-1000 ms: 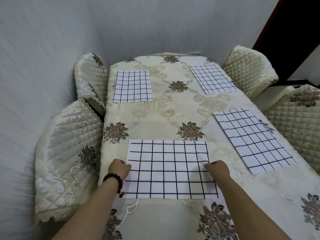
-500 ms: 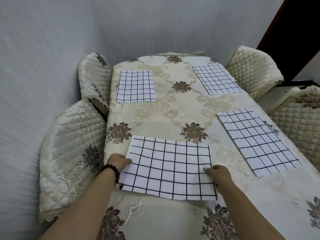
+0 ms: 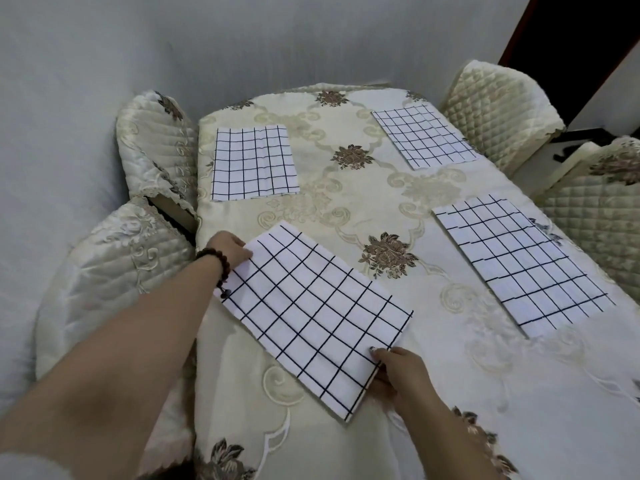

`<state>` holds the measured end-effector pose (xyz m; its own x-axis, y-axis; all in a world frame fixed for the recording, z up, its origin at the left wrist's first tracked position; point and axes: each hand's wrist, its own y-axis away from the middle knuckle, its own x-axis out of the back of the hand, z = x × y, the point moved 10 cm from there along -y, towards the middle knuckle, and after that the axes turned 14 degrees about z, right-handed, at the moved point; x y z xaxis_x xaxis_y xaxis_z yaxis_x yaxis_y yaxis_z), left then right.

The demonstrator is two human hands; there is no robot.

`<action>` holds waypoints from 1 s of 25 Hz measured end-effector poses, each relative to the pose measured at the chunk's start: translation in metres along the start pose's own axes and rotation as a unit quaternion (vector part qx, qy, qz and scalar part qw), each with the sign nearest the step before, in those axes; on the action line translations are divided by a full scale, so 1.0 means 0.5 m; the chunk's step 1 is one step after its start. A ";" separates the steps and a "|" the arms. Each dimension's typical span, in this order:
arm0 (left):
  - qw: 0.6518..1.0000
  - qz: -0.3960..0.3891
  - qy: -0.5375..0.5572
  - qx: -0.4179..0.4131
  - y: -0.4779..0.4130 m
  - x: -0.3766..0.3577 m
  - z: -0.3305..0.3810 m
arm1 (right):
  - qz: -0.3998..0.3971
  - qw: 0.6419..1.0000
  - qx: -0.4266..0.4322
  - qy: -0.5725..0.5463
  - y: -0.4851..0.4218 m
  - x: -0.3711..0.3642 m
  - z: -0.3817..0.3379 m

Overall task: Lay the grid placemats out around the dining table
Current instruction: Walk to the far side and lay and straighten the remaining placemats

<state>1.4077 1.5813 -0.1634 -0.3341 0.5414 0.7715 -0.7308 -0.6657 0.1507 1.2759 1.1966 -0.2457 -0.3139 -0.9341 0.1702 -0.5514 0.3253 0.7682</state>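
A white fabric placemat with a black grid is held at the near left of the counter, which is covered by a cream tablecloth with brown flower motifs. The mat is turned diagonally, one corner pointing far and left, another near and right. Its far left corner is pinched by the fingers of the left hand, which are closed on the cloth; a dark beaded bracelet is worn on that wrist. Its near right edge is gripped by the right hand, the thumb laid on top and the other fingers tucked beneath.

Three more white grid placemats are laid flat on the counter: one at the far left, one at the far right, and one at the near right. All three are well apart from the held mat.

Quilted cream chair covers are seen on both sides: two on the left and two on the right. A pale wall is seen behind the counter.
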 end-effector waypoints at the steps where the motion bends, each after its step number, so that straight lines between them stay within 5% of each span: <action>1: 1.000 -0.003 -0.016 -0.017 -0.020 -0.009 0.014 | -0.008 1.000 -0.015 -0.016 0.013 -0.017 0.015; 9: 0.987 0.008 -0.078 -0.142 -0.125 -0.082 0.094 | -0.075 0.986 -0.097 -0.109 0.080 -0.160 0.092; 17: 0.970 0.037 -0.158 -0.183 -0.144 -0.117 0.111 | -0.085 0.986 -0.103 -0.100 0.086 -0.217 0.122; 25: 0.979 0.139 -0.034 -0.146 -0.076 -0.027 0.078 | -0.148 0.979 -0.135 -0.035 0.122 -0.206 0.120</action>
<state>1.4632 1.5791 -0.1552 -0.5121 0.3182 0.7978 -0.7591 -0.6023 -0.2470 1.2281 1.3214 -0.2534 -0.2287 -0.9661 -0.1195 -0.4052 -0.0171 0.9140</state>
